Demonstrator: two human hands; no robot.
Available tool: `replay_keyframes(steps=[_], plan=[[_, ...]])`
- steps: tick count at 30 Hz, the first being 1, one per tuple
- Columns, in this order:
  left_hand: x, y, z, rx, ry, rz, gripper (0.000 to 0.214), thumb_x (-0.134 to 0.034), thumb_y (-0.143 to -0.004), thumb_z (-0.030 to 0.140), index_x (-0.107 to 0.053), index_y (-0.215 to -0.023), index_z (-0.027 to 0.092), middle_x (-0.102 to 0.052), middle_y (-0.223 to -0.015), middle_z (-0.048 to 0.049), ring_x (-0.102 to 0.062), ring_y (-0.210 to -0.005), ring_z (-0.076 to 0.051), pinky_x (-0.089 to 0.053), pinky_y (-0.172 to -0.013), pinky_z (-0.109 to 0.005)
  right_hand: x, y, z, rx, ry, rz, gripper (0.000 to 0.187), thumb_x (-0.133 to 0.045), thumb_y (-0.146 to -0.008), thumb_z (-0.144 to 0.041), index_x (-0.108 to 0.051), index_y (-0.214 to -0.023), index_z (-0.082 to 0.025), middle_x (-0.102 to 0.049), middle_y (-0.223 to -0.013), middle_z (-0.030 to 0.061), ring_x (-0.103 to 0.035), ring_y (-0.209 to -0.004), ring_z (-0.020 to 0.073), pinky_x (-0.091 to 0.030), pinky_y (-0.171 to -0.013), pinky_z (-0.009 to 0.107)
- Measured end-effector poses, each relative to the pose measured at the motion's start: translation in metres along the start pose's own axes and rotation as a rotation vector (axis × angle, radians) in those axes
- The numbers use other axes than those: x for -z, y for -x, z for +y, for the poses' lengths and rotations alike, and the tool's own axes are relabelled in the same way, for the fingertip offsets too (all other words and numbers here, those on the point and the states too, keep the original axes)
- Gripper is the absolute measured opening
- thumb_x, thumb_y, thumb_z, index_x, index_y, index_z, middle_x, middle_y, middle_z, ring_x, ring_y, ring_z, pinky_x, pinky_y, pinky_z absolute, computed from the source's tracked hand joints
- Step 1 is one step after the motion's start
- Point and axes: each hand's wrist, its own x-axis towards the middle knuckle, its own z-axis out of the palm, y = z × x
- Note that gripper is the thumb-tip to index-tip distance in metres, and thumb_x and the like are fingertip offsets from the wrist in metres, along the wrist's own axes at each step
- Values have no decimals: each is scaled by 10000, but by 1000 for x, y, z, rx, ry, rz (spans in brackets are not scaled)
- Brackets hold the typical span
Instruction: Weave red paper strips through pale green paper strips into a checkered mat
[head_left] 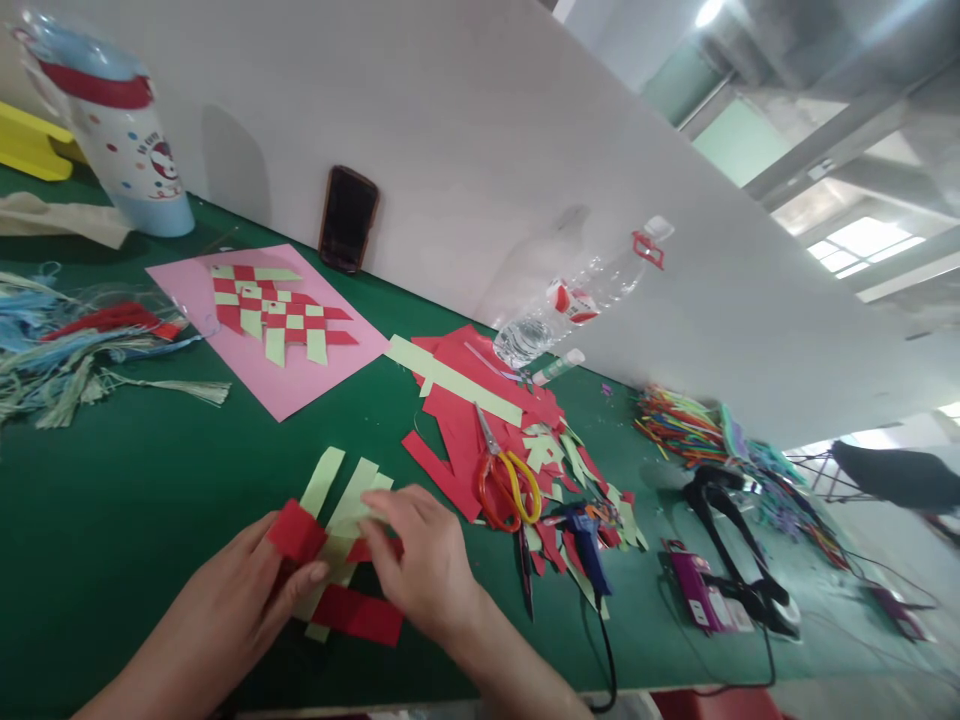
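A flat green counter (90, 530) runs beneath everything, meeting a smooth pale wall (450, 150). Over its near edge reach two bare hands, both forearms cut off by the bottom of the view. Beyond them lies a thin pink paper sheet (285, 392), its corner towards the person, carrying a checkered red-and-green woven paper piece (295, 322). To the right, tangled red and pale-green paper scraps (457, 375) lie under red-and-yellow-handled metal scissors (510, 490).

Between the hands, just above the counter near its front edge, is a loose lattice of flat matte paper strips (345, 515). Its pale-green strips have their long axis running away from the person, far ends tilting right; a red one lies crosswise, its free end pointing right. The left hand (247, 590) has thumb and fingers closed on the lattice, a red band folded over them. The right hand (420, 560) holds thumb and forefinger narrowly spaced at the green strips; whether they pinch one cannot be told. The crossings are partly hidden.
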Motion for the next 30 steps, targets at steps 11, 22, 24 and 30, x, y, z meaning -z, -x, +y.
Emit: replay_keyframes(steps=[11, 22, 24, 30], plan=[[-5, 8, -10, -96, -58, -172, 235, -562, -981, 328, -729, -1146, 327, -722, -1134, -42, -745, -951, -209, -602, -808, -301, -17, -21, 39, -148, 108, -161, 490, -619, -1016, -194, -550, -1501, -203, -684, -1394, 151, -644, -1312, 271, -582, -1067, 419], [-9, 11, -11, -155, -144, -68, 247, -582, -990, 385, -745, -1150, 291, -752, -1120, -68, -763, -949, -231, -634, -803, -305, 13, 24, 12, 51, -18, -85, 150, -600, -1035, -192, -711, -1129, -230, -777, -1059, 70, -678, -1008, 246, -571, -941, 416], [-10, 13, -12, -166, -170, -101, 248, -638, -959, 386, -730, -1173, 300, -734, -1150, -70, -750, -975, -242, -633, -810, -323, 6, 30, 5, 41, 67, -163, 155, -634, -1020, -207, -704, -1156, -227, -769, -1134, 78, -649, -1084, 275, -557, -937, 435], [-6, 18, -17, -264, -203, -174, 222, -644, -937, 266, -713, -1144, 308, -700, -1140, -55, -709, -1010, -237, -610, -805, -315, -14, 24, 8, 35, 263, -289, 238, -636, -1040, -313, -671, -1266, -252, -692, -1384, 91, -534, -1264, 336, -493, -979, 521]])
